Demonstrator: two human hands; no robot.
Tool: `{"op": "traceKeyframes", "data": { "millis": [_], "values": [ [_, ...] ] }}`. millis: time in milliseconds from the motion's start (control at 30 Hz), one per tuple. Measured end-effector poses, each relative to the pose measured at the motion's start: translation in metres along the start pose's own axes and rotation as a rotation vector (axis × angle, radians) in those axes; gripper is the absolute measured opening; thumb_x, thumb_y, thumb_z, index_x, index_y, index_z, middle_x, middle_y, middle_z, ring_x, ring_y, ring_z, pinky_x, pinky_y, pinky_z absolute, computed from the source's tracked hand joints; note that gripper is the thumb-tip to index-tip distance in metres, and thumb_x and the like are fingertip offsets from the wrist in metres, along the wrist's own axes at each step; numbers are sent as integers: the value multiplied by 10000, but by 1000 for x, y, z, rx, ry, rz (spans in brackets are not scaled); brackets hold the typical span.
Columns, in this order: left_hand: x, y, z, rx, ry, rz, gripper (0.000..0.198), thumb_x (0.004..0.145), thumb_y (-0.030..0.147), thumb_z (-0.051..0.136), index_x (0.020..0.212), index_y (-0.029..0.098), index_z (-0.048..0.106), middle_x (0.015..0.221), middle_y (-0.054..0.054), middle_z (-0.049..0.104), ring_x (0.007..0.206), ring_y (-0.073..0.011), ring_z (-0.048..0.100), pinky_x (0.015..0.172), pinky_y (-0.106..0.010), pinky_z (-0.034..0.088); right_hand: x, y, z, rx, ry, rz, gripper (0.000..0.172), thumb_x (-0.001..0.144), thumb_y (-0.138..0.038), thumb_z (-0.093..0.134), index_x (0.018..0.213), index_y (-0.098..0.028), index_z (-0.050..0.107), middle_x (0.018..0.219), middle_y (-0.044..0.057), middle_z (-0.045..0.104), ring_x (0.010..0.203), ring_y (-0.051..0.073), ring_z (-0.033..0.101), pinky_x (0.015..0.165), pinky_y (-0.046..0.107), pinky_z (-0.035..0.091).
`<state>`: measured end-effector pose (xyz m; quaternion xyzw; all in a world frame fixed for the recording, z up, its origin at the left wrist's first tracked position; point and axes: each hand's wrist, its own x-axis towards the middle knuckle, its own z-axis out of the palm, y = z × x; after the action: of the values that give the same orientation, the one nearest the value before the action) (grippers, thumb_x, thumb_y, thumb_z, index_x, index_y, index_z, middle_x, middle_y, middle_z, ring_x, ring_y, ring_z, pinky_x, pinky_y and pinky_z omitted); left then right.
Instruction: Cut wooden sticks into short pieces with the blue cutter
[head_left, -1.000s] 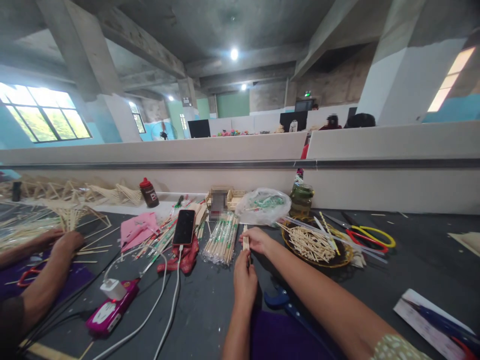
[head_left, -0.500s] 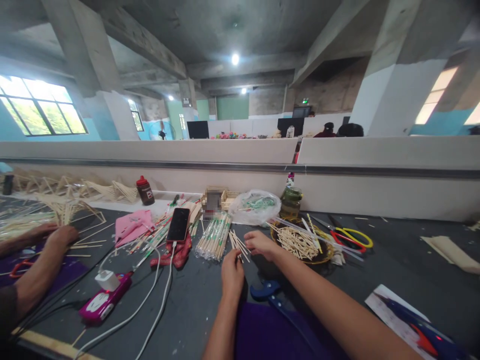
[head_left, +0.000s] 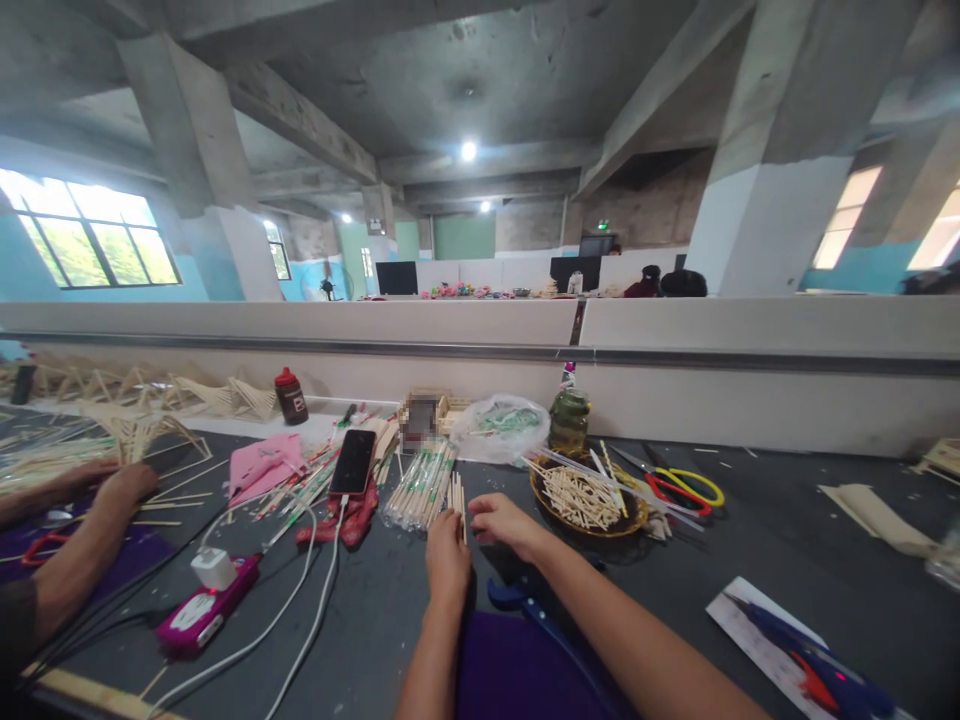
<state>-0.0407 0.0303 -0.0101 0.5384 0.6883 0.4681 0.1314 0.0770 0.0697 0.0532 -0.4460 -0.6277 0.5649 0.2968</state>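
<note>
My left hand (head_left: pixel 448 556) is closed around the lower part of a small bundle of thin wooden sticks (head_left: pixel 457 492), which stand close together and point away from me. Just to the right, my right hand (head_left: pixel 504 524) has its fingers slightly bent and apart, near the bundle with nothing visible in it. A plastic-wrapped pack of sticks (head_left: pixel 420 487) lies beyond my left hand. To the right of my hands, a round woven basket (head_left: pixel 634 520) holds many short sticks (head_left: pixel 579 496). A blue-handled cutter (head_left: pixel 544 622) lies under my right forearm, partly hidden.
A phone (head_left: pixel 354 462) on a white cable rests on red cloth. Left of it are a pink sheet (head_left: pixel 264 464) and a purple power strip (head_left: pixel 208 603). Scissors (head_left: pixel 679 490) and a glass jar (head_left: pixel 570 420) stand right. A co-worker's hands (head_left: pixel 124 490) hold a stick structure at far left.
The sticks by my left hand were fanned out and are now gathered closer and more parallel. My right hand has shifted a little left and nearer to me. The view has tilted slightly.
</note>
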Motion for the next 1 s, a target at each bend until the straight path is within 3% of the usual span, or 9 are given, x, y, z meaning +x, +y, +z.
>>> {"op": "traceKeyframes", "data": {
  "millis": [100, 167, 233, 333, 400, 633, 767, 1000],
  "values": [
    [-2, 4, -9, 154, 5, 64, 311, 818, 90, 435, 1006, 175, 668, 1093, -95, 641, 1069, -243, 533, 962, -348, 384, -13, -8, -47, -152, 139, -59, 242, 729, -256, 532, 930, -181, 644, 846, 19, 661, 635, 129, 622, 567, 229, 451],
    [-4, 8, -16, 292, -7, 73, 271, 843, 129, 437, 993, 168, 659, 1044, -95, 634, 1029, -242, 524, 919, -332, 391, -21, -11, -91, -303, 276, -71, 215, 798, -303, 469, 846, -177, 637, 767, 29, 650, 586, 139, 595, 555, 241, 418],
    [-6, 13, -20, 382, -19, 39, 233, 864, 178, 443, 961, 163, 654, 1013, -98, 619, 1003, -235, 521, 880, -315, 394, -29, -11, -134, -469, 414, -69, 236, 833, -300, 437, 735, -185, 619, 718, 47, 639, 680, 167, 599, 613, 251, 399],
    [-7, 20, -22, 457, -47, -2, 215, 883, 232, 441, 895, 163, 644, 994, -104, 613, 994, -229, 525, 850, -307, 390, -35, -2, -172, -698, 513, -31, 166, 800, -236, 508, 685, -184, 616, 740, 75, 652, 786, 205, 593, 679, 275, 372],
    [-5, 24, -22, 488, -72, -23, 221, 886, 249, 435, 854, 162, 636, 983, -117, 622, 983, -239, 538, 812, -315, 397, -34, 8, -177, -819, 507, -12, 111, 766, -179, 546, 699, -186, 633, 783, 77, 668, 811, 210, 598, 695, 276, 363],
    [13, 37, -22, 532, -169, -156, 208, 882, 242, 441, 917, 154, 625, 1006, -138, 652, 917, -241, 620, 723, -310, 417, -20, 35, -156, -1081, 477, 27, 177, 815, -161, 511, 780, -162, 684, 939, 138, 677, 924, 242, 609, 723, 283, 373],
    [16, 36, -15, 558, -160, -204, 192, 861, 299, 509, 945, 164, 615, 1030, -123, 656, 947, -224, 619, 733, -288, 421, -20, 38, -160, -1122, 501, 47, 242, 854, -169, 449, 823, -172, 689, 940, 121, 682, 910, 223, 623, 706, 272, 383],
    [16, 19, -14, 500, -151, -219, 197, 863, 281, 468, 893, 188, 638, 974, -96, 680, 887, -222, 635, 695, -288, 404, -32, 29, -162, -1038, 608, 60, 265, 857, -254, 402, 805, -190, 654, 849, 93, 694, 782, 202, 647, 614, 261, 396]
  ]
}}
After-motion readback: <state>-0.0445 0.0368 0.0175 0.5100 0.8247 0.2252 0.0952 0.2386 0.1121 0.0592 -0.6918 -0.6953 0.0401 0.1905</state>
